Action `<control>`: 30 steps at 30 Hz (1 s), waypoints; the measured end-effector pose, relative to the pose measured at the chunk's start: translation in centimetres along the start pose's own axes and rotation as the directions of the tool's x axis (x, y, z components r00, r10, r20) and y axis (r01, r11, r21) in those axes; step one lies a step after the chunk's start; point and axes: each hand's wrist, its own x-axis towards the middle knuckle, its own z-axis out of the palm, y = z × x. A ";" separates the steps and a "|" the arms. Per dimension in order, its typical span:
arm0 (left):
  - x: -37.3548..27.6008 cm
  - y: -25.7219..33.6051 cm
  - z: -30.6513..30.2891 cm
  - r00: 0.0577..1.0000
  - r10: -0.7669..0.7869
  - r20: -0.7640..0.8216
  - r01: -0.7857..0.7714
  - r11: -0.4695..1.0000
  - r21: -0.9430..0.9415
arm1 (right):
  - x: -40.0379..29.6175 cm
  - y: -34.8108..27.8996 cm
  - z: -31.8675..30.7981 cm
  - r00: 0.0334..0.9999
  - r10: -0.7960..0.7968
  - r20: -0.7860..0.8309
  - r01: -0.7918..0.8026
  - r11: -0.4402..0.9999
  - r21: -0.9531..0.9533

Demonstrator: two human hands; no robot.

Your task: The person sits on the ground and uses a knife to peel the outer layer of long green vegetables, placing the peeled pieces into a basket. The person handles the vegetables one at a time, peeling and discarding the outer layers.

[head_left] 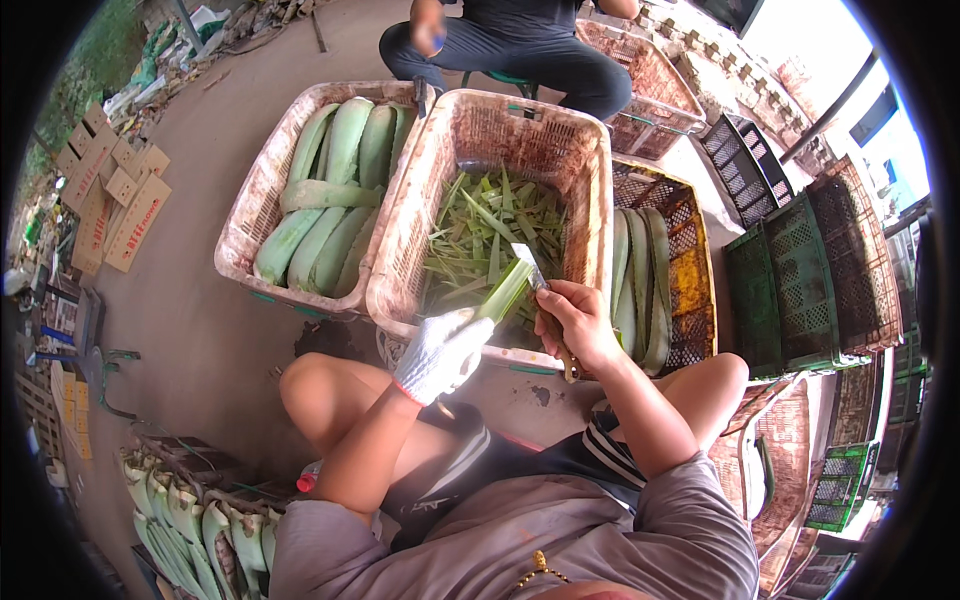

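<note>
My left hand (pixel 442 354), in a white knit glove, is closed around a green aloe vera leaf (pixel 504 294). The leaf slants up and away over the near part of a dirty white plastic crate (pixel 598 217). Bare, my right hand (pixel 583 319) grips a knife (pixel 538 280) by its brown handle. Its blade lies against the leaf's far end, where a bright, pale patch shows; glare hides the exact contact. Below both hands, thin green leaf trimmings (pixel 480 232) cover much of the crate floor.
Left stands a crate (pixel 247 217) of whole aloe leaves (pixel 345 142); right, a yellow-brown crate (pixel 694 277) holds more leaves. Across from me sits a person (pixel 510 45). Stacked crates (pixel 802 270) rise at far right. Upright leaves (pixel 187 517) stand at lower left. Flattened cartons (pixel 112 191) lie beyond.
</note>
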 end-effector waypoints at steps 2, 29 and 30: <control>-0.3 0.2 -0.7 0.992 0.123 -0.020 -0.114 0.962 0.247 | -0.7 0.8 0.3 0.999 -0.005 0.053 0.008 0.999 -0.049; 2.8 -4.8 0.2 0.894 0.432 -0.121 -0.405 0.893 0.197 | -0.7 4.0 0.1 0.805 0.310 0.505 -0.527 0.764 0.371; 2.7 -4.2 0.4 0.955 0.262 -0.141 -0.266 0.964 -0.014 | 0.1 4.4 -0.8 0.866 0.243 0.436 -0.446 0.770 0.457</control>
